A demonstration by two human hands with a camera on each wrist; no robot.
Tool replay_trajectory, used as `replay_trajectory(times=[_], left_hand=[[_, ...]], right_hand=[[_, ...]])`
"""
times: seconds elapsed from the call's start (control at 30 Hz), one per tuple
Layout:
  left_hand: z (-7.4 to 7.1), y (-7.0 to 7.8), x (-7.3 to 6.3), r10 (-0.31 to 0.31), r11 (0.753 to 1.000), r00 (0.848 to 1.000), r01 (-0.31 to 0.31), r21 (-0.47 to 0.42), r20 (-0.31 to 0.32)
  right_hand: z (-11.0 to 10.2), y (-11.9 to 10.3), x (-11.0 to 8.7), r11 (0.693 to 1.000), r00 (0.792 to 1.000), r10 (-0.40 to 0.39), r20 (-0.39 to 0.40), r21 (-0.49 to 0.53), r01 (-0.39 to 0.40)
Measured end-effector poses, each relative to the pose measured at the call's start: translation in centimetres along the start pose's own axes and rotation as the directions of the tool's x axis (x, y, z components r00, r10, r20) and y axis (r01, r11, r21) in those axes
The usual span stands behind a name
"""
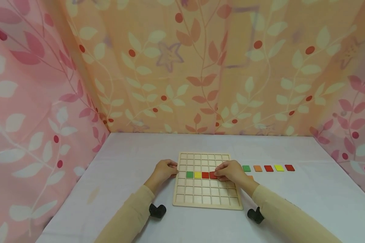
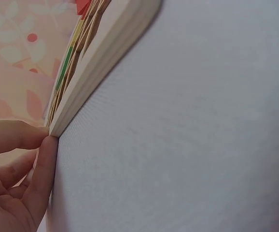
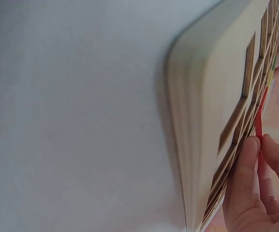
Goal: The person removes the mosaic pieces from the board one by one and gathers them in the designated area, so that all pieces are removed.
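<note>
Our R grip is pinching a red sq. tile btwn thumb & finger, slightly tilted over the wooden grid board, just R of a 2nd red tile; a yellow tile & a green tile are lying further L in that row. Our L grip is pinching the board's L edge. We're also seeing loose coloured tiles lying on the worktop, R of the board.
</note>
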State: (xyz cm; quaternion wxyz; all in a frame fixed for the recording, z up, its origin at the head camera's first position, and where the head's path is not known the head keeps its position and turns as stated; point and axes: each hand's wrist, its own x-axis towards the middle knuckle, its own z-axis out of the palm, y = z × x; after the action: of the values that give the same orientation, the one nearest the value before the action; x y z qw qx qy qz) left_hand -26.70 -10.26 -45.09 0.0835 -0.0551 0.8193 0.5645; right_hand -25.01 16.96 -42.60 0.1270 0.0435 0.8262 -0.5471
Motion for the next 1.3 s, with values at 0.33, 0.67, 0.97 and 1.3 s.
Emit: replay_trajectory(times=[0.33,0.67,0.97,1.3], left_hand=[[0.0,-0.3,0.2,0.007,1.0,1.0,-0.007,-0.023,0.005],[0.0,-0.3,0.0,-0.001,1.0,1.0,0.001,-0.016,0.005],[-0.1,0.0,0.2,-0.001,1.0,1.0,0.001,0.003,-0.014],[0.1,0.1,0.0,-0.015,1.0,1.0,0.015,-0.013,0.001]], right_hand=[[-0.6,-0.4,-0.4,0.998,0.999,0.028,-0.015,0.048,-0.027],[-3.8,-0.1,-2.2,0.999,0.999,0.023,-0.022,-0.049,-0.024],[-6.7,0.5,-2.8,0.988,0.998,0.054,-0.035,-0.142,-0.058],[-9.4,2.2,-3.4,0.99,0.996,0.093,-0.02,-0.106,-0.094]])
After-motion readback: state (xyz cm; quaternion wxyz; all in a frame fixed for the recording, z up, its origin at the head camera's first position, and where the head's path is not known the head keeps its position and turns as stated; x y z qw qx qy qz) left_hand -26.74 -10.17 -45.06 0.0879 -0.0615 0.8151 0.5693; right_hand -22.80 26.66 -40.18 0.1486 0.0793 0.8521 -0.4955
